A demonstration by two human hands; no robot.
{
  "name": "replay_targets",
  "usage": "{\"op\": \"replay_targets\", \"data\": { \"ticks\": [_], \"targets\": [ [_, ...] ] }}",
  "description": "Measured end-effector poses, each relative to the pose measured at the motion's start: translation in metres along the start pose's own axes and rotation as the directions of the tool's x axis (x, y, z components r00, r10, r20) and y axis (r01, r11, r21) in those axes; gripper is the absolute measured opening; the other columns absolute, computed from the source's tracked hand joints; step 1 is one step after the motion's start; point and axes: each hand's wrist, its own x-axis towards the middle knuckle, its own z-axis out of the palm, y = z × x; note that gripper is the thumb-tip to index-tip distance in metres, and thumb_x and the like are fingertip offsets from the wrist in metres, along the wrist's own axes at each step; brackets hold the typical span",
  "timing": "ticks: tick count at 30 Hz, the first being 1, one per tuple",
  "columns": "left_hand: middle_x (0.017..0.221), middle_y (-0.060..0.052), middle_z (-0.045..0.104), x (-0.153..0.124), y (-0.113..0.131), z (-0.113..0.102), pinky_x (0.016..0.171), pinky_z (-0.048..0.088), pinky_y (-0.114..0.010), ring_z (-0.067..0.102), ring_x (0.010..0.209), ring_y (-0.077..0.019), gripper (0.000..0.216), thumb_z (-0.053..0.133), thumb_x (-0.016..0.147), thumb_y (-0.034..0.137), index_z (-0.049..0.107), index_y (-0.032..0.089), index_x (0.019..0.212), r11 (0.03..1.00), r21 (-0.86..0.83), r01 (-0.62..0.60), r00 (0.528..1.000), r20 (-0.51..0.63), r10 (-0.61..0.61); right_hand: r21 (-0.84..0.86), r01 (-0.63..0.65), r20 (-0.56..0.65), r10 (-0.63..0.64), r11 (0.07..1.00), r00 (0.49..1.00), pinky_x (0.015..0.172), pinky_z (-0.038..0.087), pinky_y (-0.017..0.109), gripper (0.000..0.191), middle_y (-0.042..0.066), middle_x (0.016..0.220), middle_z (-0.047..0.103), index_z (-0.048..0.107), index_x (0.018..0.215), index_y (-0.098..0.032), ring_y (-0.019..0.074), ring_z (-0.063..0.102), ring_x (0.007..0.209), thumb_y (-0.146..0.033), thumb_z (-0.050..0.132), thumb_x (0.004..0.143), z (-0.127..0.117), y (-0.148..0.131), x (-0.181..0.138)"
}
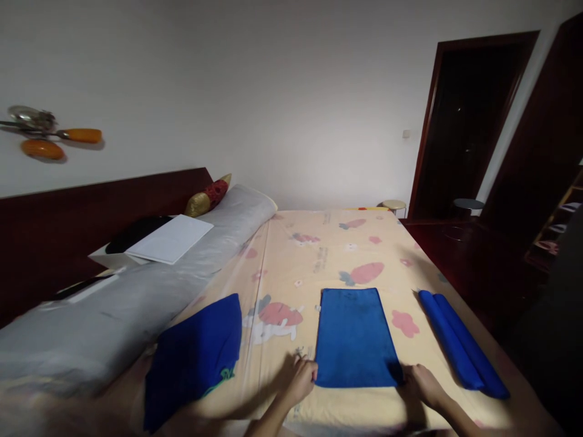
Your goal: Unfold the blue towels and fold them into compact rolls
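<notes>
Head view: a blue towel (353, 337) lies flat on the bed (319, 255), with the fingers of the left hand (300, 379) and right hand (421, 385) pinching its near corners. Right of it, the rolled towels (462, 346) look finished; left of it, a blue pile (195, 358) lies untouched.

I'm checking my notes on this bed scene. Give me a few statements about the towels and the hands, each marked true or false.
1. The left hand and right hand are at the near corners of the flat blue towel. True.
2. The rolled blue towels lie left of the flat towel. False: they lie to its right.
3. A blue cloth pile lies left of the flat towel. True.
4. The flat towel is held up in the air. False: it lies spread on the sheet.
</notes>
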Motion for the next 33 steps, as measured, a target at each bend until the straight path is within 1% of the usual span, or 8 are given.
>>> {"op": "replay_targets", "data": {
  "ticks": [5,11,16,20,25,29,31,33],
  "targets": [
    [0.090,-0.002,0.065,-0.008,0.007,-0.007,0.099,0.032,-0.046,0.054,0.106,-0.0254,0.026,0.051,0.068,0.005,0.065,0.024,0.078,0.995,0.078,-0.062,0.996,0.065,0.057,-0.037,0.005,0.001,-0.005,0.999,1.000,0.060,0.028,0.028,0.027,0.005,0.074,0.071,0.067,0.077,-0.019,0.0198,0.063,0.070,-0.010,0.042,0.071,0.006,0.002,0.001],
    [0.094,-0.007,0.066,-0.012,0.021,-0.007,0.110,0.022,-0.048,0.051,0.117,-0.0249,0.038,0.041,0.070,-0.003,0.063,0.022,0.089,0.961,0.168,-0.218,0.965,0.186,0.186,-0.059,0.031,0.006,-0.031,0.998,1.000,0.061,0.027,0.029,0.029,0.006,0.075,0.071,0.066,0.080,-0.019,0.0208,0.063,0.072,-0.009,0.041,0.070,0.007,0.003,0.001],
    [0.097,-0.008,0.066,-0.013,0.021,-0.012,0.110,0.023,-0.049,0.053,0.114,-0.0242,0.040,0.037,0.071,-0.003,0.063,0.021,0.091,0.956,0.212,-0.205,0.964,0.213,0.159,-0.065,0.042,0.054,-0.038,0.997,0.998,0.059,0.027,0.028,0.025,0.005,0.074,0.071,0.066,0.077,-0.019,0.0193,0.062,0.069,-0.010,0.044,0.068,0.008,0.004,0.000],
    [0.101,-0.006,0.065,-0.013,0.019,-0.021,0.109,0.023,-0.047,0.052,0.115,-0.0219,0.042,0.037,0.070,-0.004,0.060,0.022,0.094,0.956,0.236,-0.175,0.972,0.198,0.129,-0.066,0.037,0.052,-0.033,0.997,0.998,0.062,0.029,0.027,0.029,0.005,0.077,0.071,0.067,0.085,-0.018,0.0184,0.062,0.073,-0.010,0.043,0.069,0.007,0.004,0.001],
    [0.093,-0.005,0.068,-0.018,0.022,-0.024,0.105,0.030,-0.048,0.060,0.101,-0.0223,0.032,0.044,0.069,0.001,0.063,0.022,0.084,0.951,0.265,-0.161,0.953,0.293,0.080,-0.029,0.035,0.142,-0.030,0.999,0.989,0.057,0.029,0.024,0.027,0.002,0.070,0.070,0.069,0.073,-0.019,0.0157,0.061,0.066,-0.008,0.049,0.058,0.009,-0.002,0.002],
    [0.081,-0.003,0.070,-0.017,0.026,-0.028,0.103,0.033,-0.047,0.064,0.091,-0.0229,0.019,0.057,0.063,0.006,0.065,0.022,0.071,0.949,0.262,-0.177,0.934,0.350,0.078,0.017,0.049,0.194,-0.051,0.999,0.980,0.053,0.033,0.022,0.019,-0.001,0.065,0.070,0.069,0.065,-0.020,0.0148,0.061,0.062,-0.010,0.056,0.056,-0.003,-0.003,-0.001],
    [0.073,-0.001,0.069,-0.013,0.029,-0.033,0.098,0.038,-0.044,0.065,0.082,-0.0225,0.011,0.064,0.060,0.012,0.065,0.022,0.065,0.952,0.246,-0.182,0.931,0.356,0.086,0.027,0.047,0.192,-0.052,0.999,0.980,0.052,0.036,0.022,0.008,-0.001,0.062,0.068,0.069,0.062,-0.020,0.0147,0.061,0.058,-0.018,0.061,0.060,-0.012,-0.004,0.001],
    [0.076,0.000,0.071,-0.005,0.037,-0.038,0.091,0.044,-0.039,0.066,0.082,-0.0217,0.007,0.064,0.065,0.020,0.067,0.024,0.070,0.958,0.229,-0.171,0.949,0.301,0.097,0.020,0.039,0.129,-0.042,0.999,0.991,0.059,0.041,0.024,0.015,0.002,0.068,0.070,0.070,0.069,-0.020,0.0163,0.063,0.065,-0.027,0.057,0.071,-0.017,-0.011,0.007]
  ]
}}
